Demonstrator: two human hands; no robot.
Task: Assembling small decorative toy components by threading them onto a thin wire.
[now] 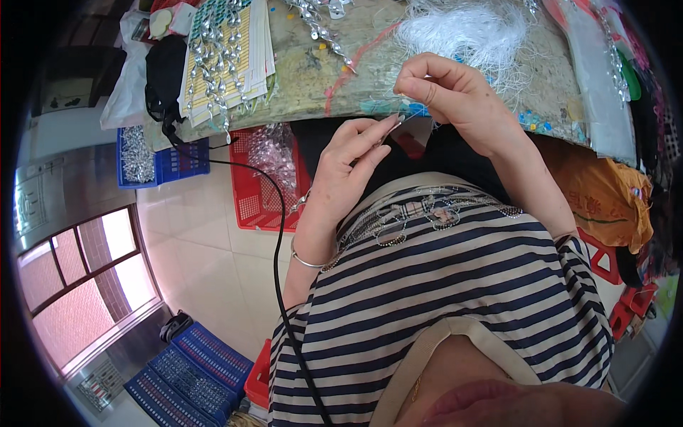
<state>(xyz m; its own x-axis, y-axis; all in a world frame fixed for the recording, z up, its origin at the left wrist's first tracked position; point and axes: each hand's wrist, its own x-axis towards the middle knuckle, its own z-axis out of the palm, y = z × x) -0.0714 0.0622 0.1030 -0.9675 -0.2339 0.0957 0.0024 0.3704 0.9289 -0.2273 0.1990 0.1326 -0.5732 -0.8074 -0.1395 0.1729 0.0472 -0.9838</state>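
A navy-and-cream striped shirt is worn, and a silver bangle is seen at the wrist. Red and blue baskets are set on pale floor tiles. White thread is heaped on what seems a mottled green tabletop.

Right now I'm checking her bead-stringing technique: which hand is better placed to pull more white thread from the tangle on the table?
The right hand. It is raised at the table edge, just below the tangle of white thread, its fingers already pinching a strand. The left hand sits lower, off the table, pinching a small silvery piece.
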